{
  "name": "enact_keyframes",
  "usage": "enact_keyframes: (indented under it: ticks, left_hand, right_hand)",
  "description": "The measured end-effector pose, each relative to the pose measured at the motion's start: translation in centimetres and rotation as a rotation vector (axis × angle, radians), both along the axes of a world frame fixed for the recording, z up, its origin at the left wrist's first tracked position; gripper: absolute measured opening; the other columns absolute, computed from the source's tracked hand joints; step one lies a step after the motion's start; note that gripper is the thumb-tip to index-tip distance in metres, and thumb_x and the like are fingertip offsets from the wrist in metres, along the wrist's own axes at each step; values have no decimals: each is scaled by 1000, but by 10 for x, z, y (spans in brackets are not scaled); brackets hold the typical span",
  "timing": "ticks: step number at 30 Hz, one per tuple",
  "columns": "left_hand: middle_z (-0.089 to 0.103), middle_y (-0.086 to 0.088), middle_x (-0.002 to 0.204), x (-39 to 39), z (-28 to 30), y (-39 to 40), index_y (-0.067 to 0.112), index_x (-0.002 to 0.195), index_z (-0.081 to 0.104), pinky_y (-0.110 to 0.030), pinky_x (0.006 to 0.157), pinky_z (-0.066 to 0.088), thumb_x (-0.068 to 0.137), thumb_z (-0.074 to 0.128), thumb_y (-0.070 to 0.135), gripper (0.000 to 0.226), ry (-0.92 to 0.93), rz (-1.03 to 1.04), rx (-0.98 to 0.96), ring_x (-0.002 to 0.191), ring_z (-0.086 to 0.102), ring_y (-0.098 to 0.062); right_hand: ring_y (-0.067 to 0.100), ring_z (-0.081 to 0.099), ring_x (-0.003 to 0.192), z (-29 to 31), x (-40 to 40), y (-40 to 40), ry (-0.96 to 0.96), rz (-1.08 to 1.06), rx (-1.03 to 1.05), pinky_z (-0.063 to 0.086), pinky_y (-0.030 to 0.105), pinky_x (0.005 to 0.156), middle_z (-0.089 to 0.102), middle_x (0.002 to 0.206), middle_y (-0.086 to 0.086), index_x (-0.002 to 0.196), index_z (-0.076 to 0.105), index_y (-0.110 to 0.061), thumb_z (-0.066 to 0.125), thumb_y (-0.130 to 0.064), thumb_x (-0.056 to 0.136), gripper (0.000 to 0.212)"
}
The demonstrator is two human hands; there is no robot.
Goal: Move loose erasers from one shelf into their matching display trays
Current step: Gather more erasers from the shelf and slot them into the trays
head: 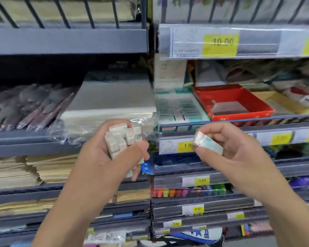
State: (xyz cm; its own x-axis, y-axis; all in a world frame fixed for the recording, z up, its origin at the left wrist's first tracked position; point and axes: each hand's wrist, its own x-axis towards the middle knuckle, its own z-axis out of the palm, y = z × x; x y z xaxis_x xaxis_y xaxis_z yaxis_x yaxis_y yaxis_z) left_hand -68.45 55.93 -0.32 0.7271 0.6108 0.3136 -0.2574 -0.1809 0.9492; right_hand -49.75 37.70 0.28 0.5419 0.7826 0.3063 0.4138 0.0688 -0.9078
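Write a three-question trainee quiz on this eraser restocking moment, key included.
1. True or false: the left hand grips a bunch of erasers.
2. What does the right hand pinch? A) a pen B) a single eraser C) a price tag
3. Fill in: beside the teal eraser tray on the shelf sits a ___ tray.

Key: 1 true; 2 B; 3 red.

Eraser labels (pixel 209 142) blurred, unreadable
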Motion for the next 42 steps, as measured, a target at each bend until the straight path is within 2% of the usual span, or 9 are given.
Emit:
enact_keyframes:
  ticks: [2, 8, 11, 16, 21, 28, 33, 38, 42]
  left_hand:
    - [72, -9, 80, 6, 12, 5, 30, 99, 69, -32, 49, 46, 76, 80, 39, 27, -46, -13, 10, 62, 59, -30]
    - [72, -5, 80, 19, 32, 21, 33, 96, 71, -27, 49, 47, 76, 78, 38, 22, -78, -11, 27, 68, 60, -33]
    - [74, -6, 82, 21, 33, 28, 32, 100, 71, -28, 50, 48, 76, 79, 39, 26, -68, -4, 24, 69, 62, -33]
    - [74, -9, 84, 24, 33, 34, 34, 102, 69, -35, 55, 49, 78, 80, 42, 27, -30, -11, 46, 65, 62, -34]
    - [74, -7, 83, 30, 34, 37, 34, 101, 69, -33, 55, 49, 78, 79, 42, 26, -25, -15, 42, 68, 60, -44]
    - [74, -7, 81, 34, 35, 41, 34, 100, 68, -28, 54, 51, 78, 77, 45, 27, 24, -36, 52, 57, 58, -23]
    - [74, -7, 80, 37, 37, 41, 35, 98, 68, -25, 55, 52, 76, 76, 45, 25, 28, -44, 36, 54, 57, -22]
    - [74, -8, 81, 37, 38, 41, 36, 97, 69, -25, 55, 52, 74, 77, 46, 27, 34, -45, 10, 55, 56, -21]
    - [74, -8, 81, 37, 38, 41, 35, 97, 69, -26, 55, 52, 74, 77, 46, 27, 35, -41, 8, 55, 56, -22]
  right_hand:
    - [16, 69, 85, 18, 9, 7, -98, -21, 2, 56, 31, 68, 73, 100, -6, 107, 65, -36, 69, -42, 81, 28]
    - [-14, 55, 98, 64, 46, 28, -573, -110, -244, 38, 3, 75, 62, 106, -26, 110, 66, -45, 67, -47, 84, 26]
    - [-29, 51, 86, 78, 56, 45, -639, -52, -382, 35, -3, 71, 63, 113, -32, 116, 68, -44, 65, -50, 88, 29]
    - [-8, 49, 41, 84, 55, 68, -699, 63, -476, 34, 6, 43, 49, 46, -35, 132, 53, -45, 56, -41, 98, 34]
    - [-22, 48, 46, 87, 53, 77, -595, 118, -425, 32, -2, 43, 44, 43, -42, 113, 61, -35, 61, -27, 98, 18]
    - [12, 69, 83, 83, 63, 82, -304, 193, -399, 53, 24, 73, 73, 91, -9, 100, 65, -27, 75, -21, 86, 18]
    - [5, 68, 72, 75, 64, 87, -220, 249, -449, 47, 15, 63, 70, 80, -16, 101, 64, -21, 77, -13, 84, 23]
    - [4, 64, 69, 75, 65, 88, -266, 215, -539, 44, 21, 65, 74, 85, -6, 94, 70, -32, 80, -30, 80, 17]
    - [-1, 44, 40, 83, 65, 83, -336, 215, -629, 28, 10, 42, 58, 51, -20, 93, 74, -38, 74, -38, 85, 7]
